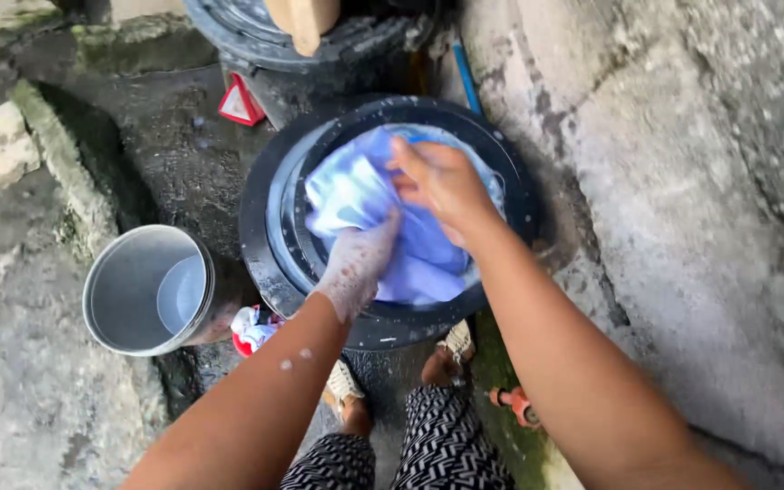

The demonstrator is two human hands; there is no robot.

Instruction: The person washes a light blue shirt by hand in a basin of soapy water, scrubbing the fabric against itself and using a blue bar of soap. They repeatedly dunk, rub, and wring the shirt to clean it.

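In the middle of the frame a round black plastic basin (260, 245) sits on wet, dark ground, and a pale blue-and-white cloth (356, 195) lies bunched inside it, filling most of the bowl. The left hand (357, 259), coated in white soap suds up to the wrist, is closed on the lower left part of the cloth, its fingers curled into the fabric. The right hand (442, 181) comes in from the right and rests on the upper part of the same cloth, fingers bent and gripping a fold near the basin's far rim. The two hands are near each other, with a ridge of cloth between them.

At the left of the frame, just beside the basin, stands a metal bucket (115, 295) holding a little water. Between the bucket and the basin, lower down, lies a small red-and-white packet (249, 328). A red triangular wrapper (240, 102) lies on the ground above the basin, toward the upper left. A second dark tub (256, 36) is partly in view at the top edge. A rough grey concrete wall (682, 181) fills the right side. At the bottom, the person's feet in sandals (347, 386) and black-and-white patterned trousers (437, 449) show between the forearms.
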